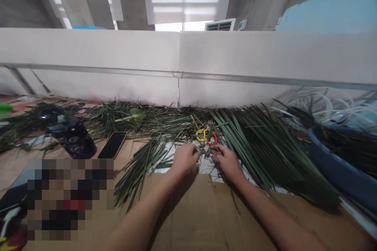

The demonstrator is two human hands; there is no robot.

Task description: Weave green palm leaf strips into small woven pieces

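My left hand (186, 159) is over the near side of the leaf pile, thumb and fingers bent together. Facing it, my right hand (229, 161) has its fingers closed near a few thin green bits; what either hand pinches is too small to make out. Just beyond the fingertips lie scissors (212, 139) with one yellow and one red handle loop. To the right spreads a large fan of long green leaf strips (262, 145). A bundle of shorter cut strips (138, 168) lies left of my left hand. White sheet (169, 150) shows beneath the hands.
Brown cardboard (188, 211) covers the near surface. A phone (112, 145) and a dark bottle (72, 137) stand to the left. A blue tub (332, 160) with dark strands is at the right, with white looped strips (326, 102) behind it. A white partition (118, 51) borders the back.
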